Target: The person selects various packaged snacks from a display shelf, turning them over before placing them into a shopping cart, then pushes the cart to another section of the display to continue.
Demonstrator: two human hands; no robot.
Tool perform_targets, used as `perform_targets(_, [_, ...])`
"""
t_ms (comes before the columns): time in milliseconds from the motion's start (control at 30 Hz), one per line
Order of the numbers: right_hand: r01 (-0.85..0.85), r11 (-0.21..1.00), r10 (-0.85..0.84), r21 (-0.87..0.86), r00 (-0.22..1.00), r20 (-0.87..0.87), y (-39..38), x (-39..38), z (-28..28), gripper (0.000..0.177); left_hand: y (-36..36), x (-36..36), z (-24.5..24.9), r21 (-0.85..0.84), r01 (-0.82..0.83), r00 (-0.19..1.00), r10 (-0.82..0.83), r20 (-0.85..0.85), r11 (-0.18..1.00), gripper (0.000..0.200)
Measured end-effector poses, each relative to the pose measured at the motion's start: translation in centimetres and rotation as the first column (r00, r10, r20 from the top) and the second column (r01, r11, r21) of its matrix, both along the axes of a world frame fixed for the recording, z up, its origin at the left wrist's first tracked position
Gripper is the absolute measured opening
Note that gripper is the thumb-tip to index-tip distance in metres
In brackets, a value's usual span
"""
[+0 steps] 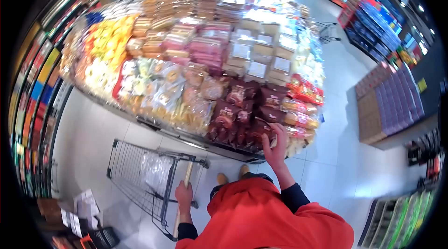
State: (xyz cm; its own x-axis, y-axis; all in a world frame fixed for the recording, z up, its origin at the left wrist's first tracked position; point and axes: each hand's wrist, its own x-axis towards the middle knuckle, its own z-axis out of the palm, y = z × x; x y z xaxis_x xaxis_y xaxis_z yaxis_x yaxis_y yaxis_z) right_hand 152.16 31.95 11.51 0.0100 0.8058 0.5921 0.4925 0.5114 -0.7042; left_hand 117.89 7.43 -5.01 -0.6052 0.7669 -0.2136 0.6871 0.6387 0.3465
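My left hand (184, 195) is closed around the handle (188, 174) of a wire shopping cart (135, 169). In the cart lies a clear plastic bundle (156, 169), its contents hard to make out. At the front right corner of the display, my right hand (276, 148) has thumb and fingers bent at the edge of a dark brown snack bag (259, 132), seemingly pinching it. Several matching brown bags (227, 114) are piled around it. Just behind and to the right are red packets (303, 90) and clear-wrapped yellow-and-red packs (301, 119).
A large display counter (172, 139) bears many wrapped baked goods, including pink packs (210, 46) and boxes with white labels (257, 69). Shelving (35, 109) lines the left side. Stacked cartons (389, 104) stand at right, and a green-striped rack (396, 221) at lower right.
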Motion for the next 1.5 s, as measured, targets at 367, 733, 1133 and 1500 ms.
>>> perform_targets(367, [0.068, 0.996, -0.057, -0.058, 0.984, 0.168, -0.6, 2.9, -1.2, 0.056, 0.2, 6.3, 0.5, 0.040, 0.006, 1.000, -0.006, 0.010, 0.999, 0.027])
perform_targets(733, [-0.177, 0.984, 0.171, -0.004, 0.946, 0.277, 3.9, 6.3, -3.0, 0.048, 2.0, 14.2, -0.8, 0.060, -0.027, 0.996, 0.032, -0.088, 0.998, 0.028])
perform_targets(1133, [-0.411, 0.911, 0.412, 0.036, 0.907, -0.084, 4.8, 8.5, -3.4, 0.032, 1.5, 22.9, -0.6, -0.060, -0.095, 0.992, 0.090, -0.087, 0.994, 0.029])
perform_targets(1500, [-0.642, 0.710, 0.473, -0.291, 0.740, -0.478, -4.9, 11.0, -8.1, 0.028, -1.0, 31.4, 0.9, 0.028, 0.009, 0.993, -0.012, 0.115, 1.000, 0.033])
